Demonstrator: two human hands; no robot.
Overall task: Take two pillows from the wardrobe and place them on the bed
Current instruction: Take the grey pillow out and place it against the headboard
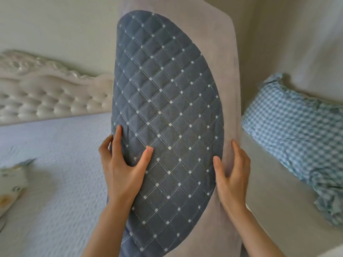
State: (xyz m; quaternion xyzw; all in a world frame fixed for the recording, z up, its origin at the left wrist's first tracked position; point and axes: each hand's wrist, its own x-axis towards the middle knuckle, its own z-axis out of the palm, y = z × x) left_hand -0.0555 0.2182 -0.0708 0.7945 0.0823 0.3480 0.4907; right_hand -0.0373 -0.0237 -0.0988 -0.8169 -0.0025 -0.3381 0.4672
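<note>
I hold a long pillow (pixel 167 101) on end in front of me, above the bed (pixel 61 173). Its front is dark blue quilted cloth with white dots; its border and back are pale grey plush. My left hand (pixel 123 164) grips the pillow's left edge, thumb pressed on the quilted face. My right hand (pixel 233 173) grips the grey right edge. A second pillow (pixel 297 134) in blue-and-white check lies to the right, on a grey surface against the wall. The wardrobe is out of view.
A cream tufted headboard (pixel 46 101) runs along the left behind the pale blue bedspread. A patterned cloth bundle (pixel 11 186) lies at the bed's left edge. The wall (pixel 297 43) rises behind the checked pillow.
</note>
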